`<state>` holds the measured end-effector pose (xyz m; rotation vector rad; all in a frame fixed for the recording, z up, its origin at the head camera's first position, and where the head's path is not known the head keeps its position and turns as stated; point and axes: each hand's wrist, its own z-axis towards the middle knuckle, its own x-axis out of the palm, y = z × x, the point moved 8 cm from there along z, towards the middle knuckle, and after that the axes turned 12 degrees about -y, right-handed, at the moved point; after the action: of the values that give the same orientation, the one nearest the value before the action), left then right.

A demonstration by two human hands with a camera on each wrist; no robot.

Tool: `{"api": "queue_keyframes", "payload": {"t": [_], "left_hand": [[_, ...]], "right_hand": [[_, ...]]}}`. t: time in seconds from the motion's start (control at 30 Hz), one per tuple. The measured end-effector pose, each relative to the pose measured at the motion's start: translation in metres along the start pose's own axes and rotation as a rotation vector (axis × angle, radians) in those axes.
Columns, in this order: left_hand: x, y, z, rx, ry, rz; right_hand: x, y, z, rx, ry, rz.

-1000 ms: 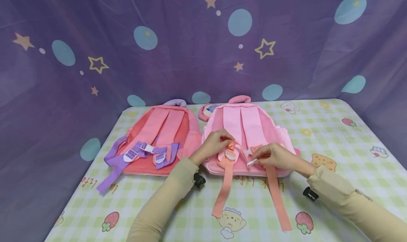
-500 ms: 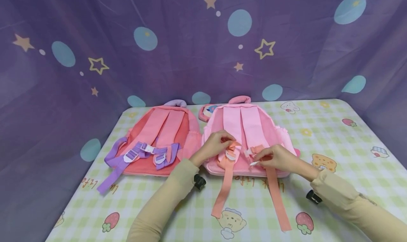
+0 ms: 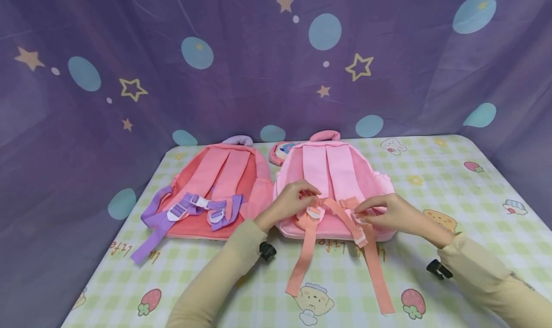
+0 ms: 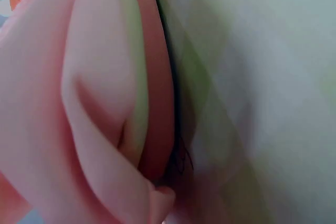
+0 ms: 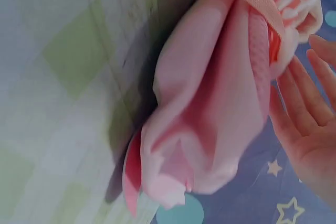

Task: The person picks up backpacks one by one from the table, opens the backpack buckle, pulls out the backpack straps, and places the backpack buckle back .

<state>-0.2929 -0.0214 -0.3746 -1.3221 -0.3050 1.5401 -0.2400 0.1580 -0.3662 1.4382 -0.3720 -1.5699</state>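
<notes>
Orange strap tails (image 3: 378,275) lie nearest, on the checked surface (image 3: 233,294); the left hand (image 3: 294,202) keeps its grip pinched on the orange cross strap (image 3: 345,217); the right hand (image 3: 392,214), grip spread, is beside the right strap (image 3: 343,175) of the pink backpack (image 3: 364,179); farther stands a purple curtain (image 3: 258,88).

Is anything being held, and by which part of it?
The left hand seems to pinch the left orange strap above its white buckle; whether the right hand grips anything is unclear.
</notes>
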Motion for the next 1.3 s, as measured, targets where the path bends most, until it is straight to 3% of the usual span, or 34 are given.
{"api": "queue_keyframes", "payload": {"t": [0.3, 0.47, 0.7, 0.9, 1.13, 1.3], "left_hand": [[-0.010, -0.014, -0.014, 0.049, 0.007, 0.088], [-0.014, -0.020, -0.026, 0.071, 0.035, 0.240], [-0.016, -0.019, -0.047, 0.020, 0.111, 0.398], [-0.018, -0.018, -0.061, 0.031, 0.149, 0.497], [-0.017, -0.009, -0.075, -0.040, 0.186, 0.518], [-0.017, -0.006, -0.080, -0.043, 0.183, 0.523]], "right_hand": [[-0.021, -0.003, -0.007, -0.055, -0.084, -0.010], [-0.024, -0.005, -0.011, -0.093, -0.103, -0.066], [-0.018, -0.013, -0.019, -0.051, -0.034, -0.119], [-0.013, -0.016, -0.022, -0.069, -0.001, -0.151], [-0.005, -0.016, -0.027, -0.149, -0.021, -0.285], [0.001, -0.019, -0.027, -0.137, -0.012, -0.368]]}}
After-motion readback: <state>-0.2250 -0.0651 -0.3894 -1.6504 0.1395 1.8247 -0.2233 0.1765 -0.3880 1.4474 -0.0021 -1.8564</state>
